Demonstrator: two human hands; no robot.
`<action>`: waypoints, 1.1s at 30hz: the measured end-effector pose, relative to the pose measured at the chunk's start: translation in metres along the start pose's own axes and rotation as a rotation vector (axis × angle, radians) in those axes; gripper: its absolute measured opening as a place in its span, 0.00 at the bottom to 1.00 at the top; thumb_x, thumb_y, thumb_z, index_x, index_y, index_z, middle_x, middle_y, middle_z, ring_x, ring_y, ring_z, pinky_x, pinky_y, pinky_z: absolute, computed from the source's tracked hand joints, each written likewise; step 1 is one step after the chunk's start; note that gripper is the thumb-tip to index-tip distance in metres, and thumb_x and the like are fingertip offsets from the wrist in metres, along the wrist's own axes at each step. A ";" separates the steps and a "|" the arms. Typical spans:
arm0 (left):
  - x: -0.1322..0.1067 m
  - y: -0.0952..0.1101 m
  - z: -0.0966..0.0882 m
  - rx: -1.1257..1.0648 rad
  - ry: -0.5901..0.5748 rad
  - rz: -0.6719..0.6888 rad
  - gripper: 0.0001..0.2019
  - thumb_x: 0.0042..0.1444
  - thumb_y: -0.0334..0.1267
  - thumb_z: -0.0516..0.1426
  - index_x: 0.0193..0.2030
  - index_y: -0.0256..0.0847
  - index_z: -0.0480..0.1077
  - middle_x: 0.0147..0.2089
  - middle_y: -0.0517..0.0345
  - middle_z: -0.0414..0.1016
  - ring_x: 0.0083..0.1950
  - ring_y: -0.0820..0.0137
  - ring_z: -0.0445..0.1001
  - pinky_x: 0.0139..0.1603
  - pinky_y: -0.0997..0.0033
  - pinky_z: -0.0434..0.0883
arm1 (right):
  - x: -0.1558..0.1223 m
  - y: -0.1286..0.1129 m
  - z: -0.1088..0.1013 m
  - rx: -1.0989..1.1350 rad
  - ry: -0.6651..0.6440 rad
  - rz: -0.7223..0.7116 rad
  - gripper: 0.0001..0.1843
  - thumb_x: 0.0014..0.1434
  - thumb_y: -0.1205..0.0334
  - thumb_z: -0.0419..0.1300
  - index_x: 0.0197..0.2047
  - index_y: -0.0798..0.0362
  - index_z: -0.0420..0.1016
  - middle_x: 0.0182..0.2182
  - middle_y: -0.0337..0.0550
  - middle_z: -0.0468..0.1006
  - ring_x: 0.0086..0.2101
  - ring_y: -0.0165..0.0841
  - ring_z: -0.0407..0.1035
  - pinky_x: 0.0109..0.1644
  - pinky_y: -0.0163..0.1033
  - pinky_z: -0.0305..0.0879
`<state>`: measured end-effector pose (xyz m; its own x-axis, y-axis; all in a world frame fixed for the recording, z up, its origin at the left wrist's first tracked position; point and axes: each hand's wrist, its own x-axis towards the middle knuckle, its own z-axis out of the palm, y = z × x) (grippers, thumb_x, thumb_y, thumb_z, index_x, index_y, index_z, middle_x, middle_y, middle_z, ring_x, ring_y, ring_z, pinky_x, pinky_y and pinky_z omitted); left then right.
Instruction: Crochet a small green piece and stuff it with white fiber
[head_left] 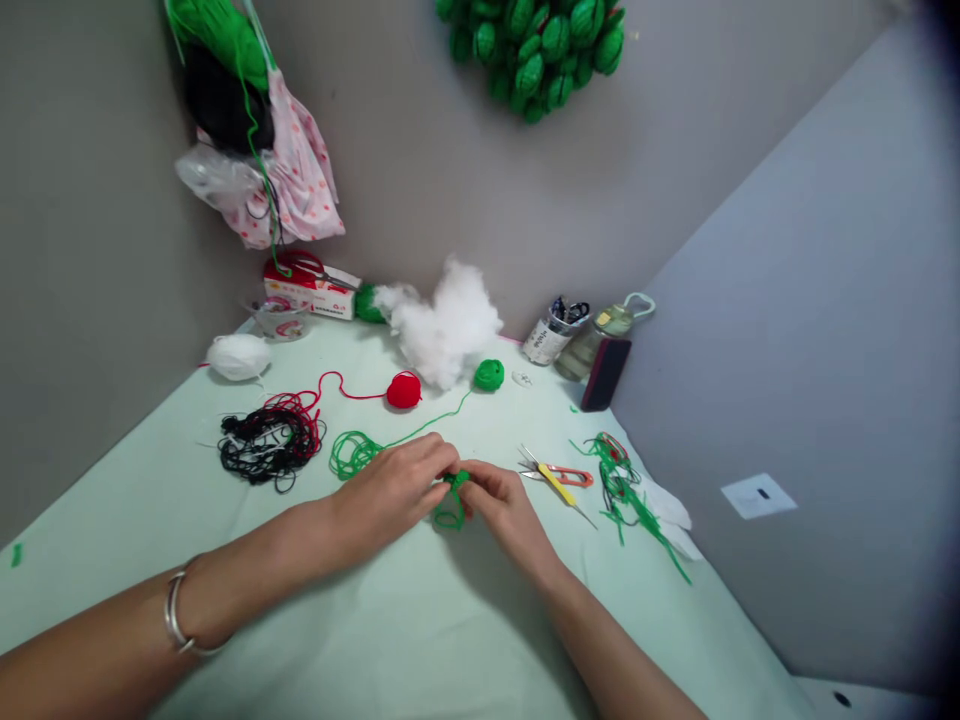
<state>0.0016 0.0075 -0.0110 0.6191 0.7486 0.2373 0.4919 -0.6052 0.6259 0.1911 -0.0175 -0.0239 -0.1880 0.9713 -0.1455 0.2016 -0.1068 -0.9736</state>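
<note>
Over the middle of the table, my left hand [405, 487] and my right hand [496, 500] meet with their fingertips closed around a small green crocheted piece [457, 484]. A loop of green yarn [448, 514] hangs below it. Fingers cover much of the piece, so its shape is hard to make out. Coiled green yarn [352, 455] lies beside my left hand, its strand running to a green yarn ball [489, 375]. To the right of my right hand lie a yellow-handled crochet hook [556, 484] and orange thread snips [571, 476], crossing each other.
White stuffing [450, 325] sits at the back, near a red yarn ball [403, 390]. Tangled black yarn [262, 445] and a white yarn ball [238, 357] lie left. Green scraps [626, 485], a phone [606, 375] and a pen cup [547, 338] stand or lie right.
</note>
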 end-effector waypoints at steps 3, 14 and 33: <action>0.000 -0.001 0.002 0.043 0.036 -0.033 0.06 0.63 0.30 0.51 0.39 0.43 0.68 0.41 0.56 0.75 0.41 0.64 0.75 0.41 0.64 0.68 | 0.002 -0.001 0.003 0.012 0.024 -0.042 0.12 0.54 0.62 0.60 0.39 0.52 0.83 0.33 0.39 0.77 0.34 0.33 0.65 0.40 0.37 0.63; 0.004 -0.005 0.001 -0.017 0.202 -0.126 0.04 0.59 0.31 0.54 0.37 0.45 0.64 0.38 0.58 0.76 0.39 0.66 0.75 0.41 0.65 0.68 | 0.004 -0.005 0.012 0.408 -0.228 0.157 0.23 0.61 0.42 0.66 0.29 0.52 0.69 0.13 0.26 0.56 0.18 0.22 0.39 0.22 0.32 0.38; 0.143 -0.128 -0.129 0.432 0.233 -0.126 0.37 0.50 0.25 0.65 0.68 0.34 0.63 0.74 0.35 0.61 0.79 0.44 0.49 0.77 0.41 0.49 | 0.144 -0.091 -0.023 -0.950 -0.011 -0.429 0.18 0.70 0.57 0.56 0.61 0.49 0.72 0.58 0.52 0.79 0.54 0.40 0.75 0.58 0.47 0.71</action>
<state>-0.0524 0.2270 0.0385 0.4096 0.8340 0.3698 0.7930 -0.5258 0.3076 0.1680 0.1369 0.0473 -0.4300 0.8860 0.1737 0.7885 0.4622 -0.4058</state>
